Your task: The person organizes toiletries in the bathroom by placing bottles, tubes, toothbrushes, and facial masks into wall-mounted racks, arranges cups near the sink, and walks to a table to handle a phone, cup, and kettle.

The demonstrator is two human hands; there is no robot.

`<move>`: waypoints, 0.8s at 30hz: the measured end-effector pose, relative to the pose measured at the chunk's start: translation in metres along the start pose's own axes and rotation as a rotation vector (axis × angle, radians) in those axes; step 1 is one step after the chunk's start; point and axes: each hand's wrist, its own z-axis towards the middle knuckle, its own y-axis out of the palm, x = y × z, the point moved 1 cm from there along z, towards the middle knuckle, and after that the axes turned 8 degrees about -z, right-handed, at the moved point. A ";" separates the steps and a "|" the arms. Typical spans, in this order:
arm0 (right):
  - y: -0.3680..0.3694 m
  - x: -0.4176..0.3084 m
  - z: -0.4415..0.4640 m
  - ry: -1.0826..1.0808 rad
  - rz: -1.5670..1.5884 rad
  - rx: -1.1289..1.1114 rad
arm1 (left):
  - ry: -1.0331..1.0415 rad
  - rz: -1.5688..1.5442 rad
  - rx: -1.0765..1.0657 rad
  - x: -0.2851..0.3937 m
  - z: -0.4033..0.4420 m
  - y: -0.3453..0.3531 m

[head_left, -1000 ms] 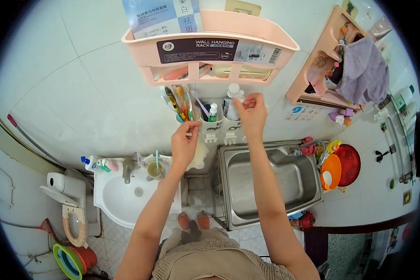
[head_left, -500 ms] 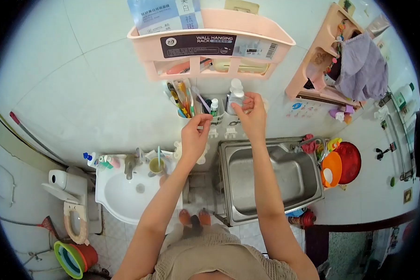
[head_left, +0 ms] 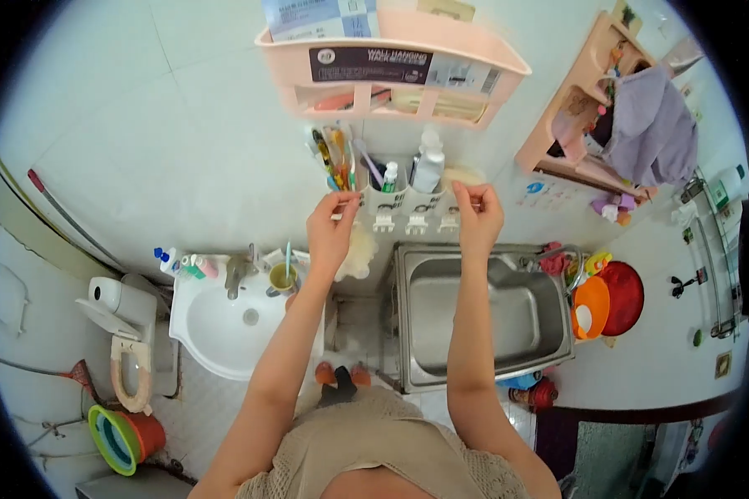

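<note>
A white wall-mounted toothbrush holder [head_left: 389, 202] with hooks below hangs between my hands. My left hand [head_left: 330, 231] has its fingers pinched together at the holder's left end. At the right end, my right hand [head_left: 481, 218] is closed likewise, thumb and fingertips at the edge. Several toothbrushes [head_left: 333, 154] stand in the left cup. The middle compartment contains a purple-handled brush [head_left: 366, 160] and a small green-and-white tube [head_left: 390, 176]. A clear bottle with a white cap [head_left: 429, 166] stands upright farther right. My fingers hide the holder's outer ends.
Above is a pink wall rack [head_left: 391, 91] with a blue packet [head_left: 320, 18]. A white washbasin [head_left: 200, 333] lies below left, a steel sink [head_left: 441, 316] below right. A pink shelf [head_left: 562, 137] carries a purple cloth [head_left: 653, 125]. A pale bath puff [head_left: 358, 251] hangs beside my left wrist.
My right hand has left the bottle and moved right and down to the holder's right end. My left hand has shifted slightly left. The bottle now stands in the holder. The view has shifted a little.
</note>
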 end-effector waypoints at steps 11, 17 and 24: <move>-0.050 -0.166 0.035 -0.957 -0.233 0.344 | 0.853 0.470 0.294 0.143 0.026 -0.011; -0.035 -0.179 0.049 -1.062 -0.548 0.214 | 0.914 0.516 0.353 0.181 0.089 -0.036; -0.042 -0.183 0.057 -1.034 -0.385 0.149 | 0.374 0.341 0.028 0.207 0.164 -0.063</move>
